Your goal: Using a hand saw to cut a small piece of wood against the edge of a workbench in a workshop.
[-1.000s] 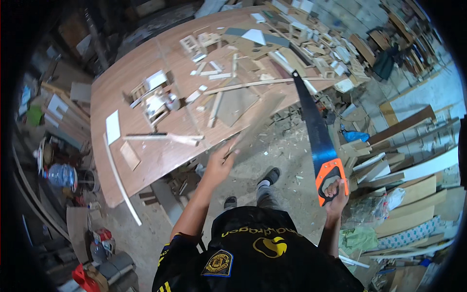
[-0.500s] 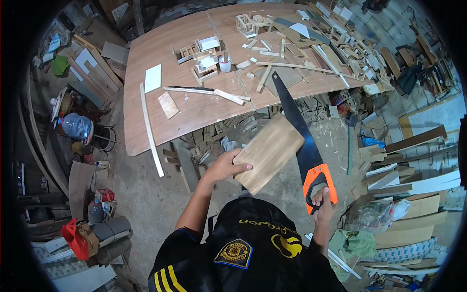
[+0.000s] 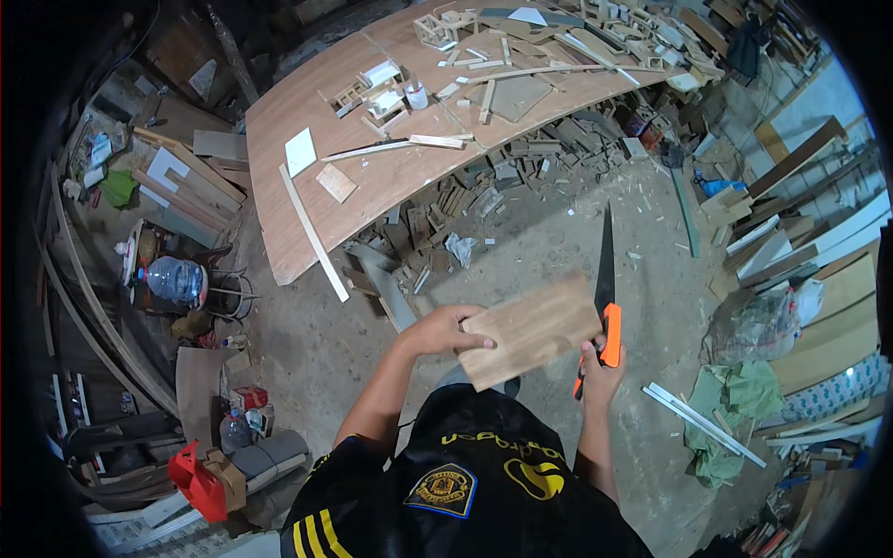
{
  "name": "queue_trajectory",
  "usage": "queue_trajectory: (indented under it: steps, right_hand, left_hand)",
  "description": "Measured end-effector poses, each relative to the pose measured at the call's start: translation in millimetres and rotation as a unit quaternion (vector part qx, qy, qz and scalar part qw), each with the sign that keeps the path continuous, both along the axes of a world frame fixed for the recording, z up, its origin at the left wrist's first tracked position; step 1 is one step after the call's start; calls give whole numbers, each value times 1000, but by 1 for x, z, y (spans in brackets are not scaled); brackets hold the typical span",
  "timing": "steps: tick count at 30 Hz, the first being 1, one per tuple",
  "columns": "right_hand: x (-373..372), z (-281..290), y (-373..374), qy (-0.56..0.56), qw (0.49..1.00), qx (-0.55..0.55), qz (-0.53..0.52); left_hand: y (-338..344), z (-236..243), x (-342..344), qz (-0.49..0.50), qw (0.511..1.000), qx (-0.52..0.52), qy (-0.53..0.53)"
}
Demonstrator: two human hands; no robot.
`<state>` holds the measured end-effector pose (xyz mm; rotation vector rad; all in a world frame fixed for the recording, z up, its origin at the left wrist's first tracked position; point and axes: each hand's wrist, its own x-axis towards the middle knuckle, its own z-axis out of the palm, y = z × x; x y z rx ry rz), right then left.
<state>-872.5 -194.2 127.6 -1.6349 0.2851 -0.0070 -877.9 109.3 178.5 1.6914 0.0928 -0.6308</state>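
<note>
Below the table's near edge, my left hand [image 3: 446, 333] grips the left end of a short, light-brown wooden board [image 3: 530, 325], thumb on its upper face. The board is held slightly slanted in the air in front of my body. My right hand [image 3: 600, 370] is closed on a handsaw [image 3: 611, 333] by its orange and black handle, just right of the board. The saw's dark blade [image 3: 606, 256] points away from me, seen almost edge-on.
A large plywood table [image 3: 316, 112] carries loose sticks, small wooden frames and a white container [image 3: 415, 95]. Heaped offcuts [image 3: 502, 167] lie beneath it. Leaning boards and green cloth [image 3: 726, 418] line the right; a water bottle [image 3: 172, 279] and red bag [image 3: 195, 479] sit left.
The board has swung from upright-diagonal to flatter and moved down-right. The saw has dropped lower and turned nearly edge-on. The table now appears farther up in the view.
</note>
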Motion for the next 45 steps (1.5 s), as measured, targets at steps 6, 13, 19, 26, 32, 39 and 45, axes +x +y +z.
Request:
queue_trajectory:
  steps: [6,13,19,26,32,39,45]
  right_hand:
    - [-42,8,35,84,989,117,-39]
    - [-74,22,129,95,973,209,18]
    - [-104,33,266,34,974,218,43]
    - [-143,60,431,-8,985,157,73]
    - [-144,64,484,-59,982,118,136]
    - [-121,58,532,-50,979,166,110]
    - [-73,48,550,-49,979,178,85]
  left_hand:
    - [29,-9,-65,-37,999,21,-11]
    - [120,-32,-138,145,988,-18,-54]
    - [218,-94,-229,377,859,-339,77]
    - [354,-71,-286,552,776,-299,-63]
    - [491,-79,-315,561,815,60,-131]
    - [542,-106,-259,582,801,52,-134]
    - [570,-132,-210,564,826,7,-16]
